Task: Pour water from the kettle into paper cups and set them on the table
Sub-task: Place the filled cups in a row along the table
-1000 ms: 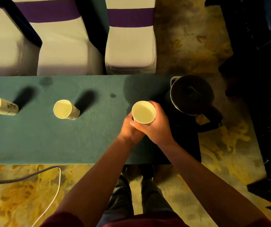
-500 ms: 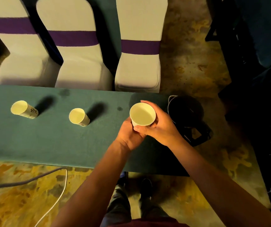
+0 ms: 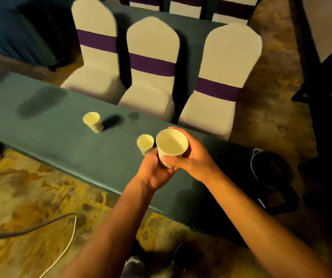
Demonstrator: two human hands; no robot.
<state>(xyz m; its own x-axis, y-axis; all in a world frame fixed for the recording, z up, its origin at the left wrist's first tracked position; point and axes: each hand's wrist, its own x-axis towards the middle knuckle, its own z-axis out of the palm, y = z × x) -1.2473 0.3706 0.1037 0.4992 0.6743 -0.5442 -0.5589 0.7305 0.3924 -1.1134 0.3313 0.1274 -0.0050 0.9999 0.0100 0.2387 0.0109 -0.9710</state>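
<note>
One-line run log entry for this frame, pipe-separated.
phase: carrying | held cup: both hands, above table | left hand | right hand | placed cups: near, far | kettle: table's right end

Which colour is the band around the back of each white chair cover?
Purple. The head view, the only one, shows the band clearly on the middle chair.

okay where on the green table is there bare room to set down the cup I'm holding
Bare cloth lies between the far paper cup and the near paper cup, and along the front edge of the green-clothed table. Left of the far cup is free but stained dark. It is crowded where both hands hold the raised paper cup, and by the black kettle.
</note>
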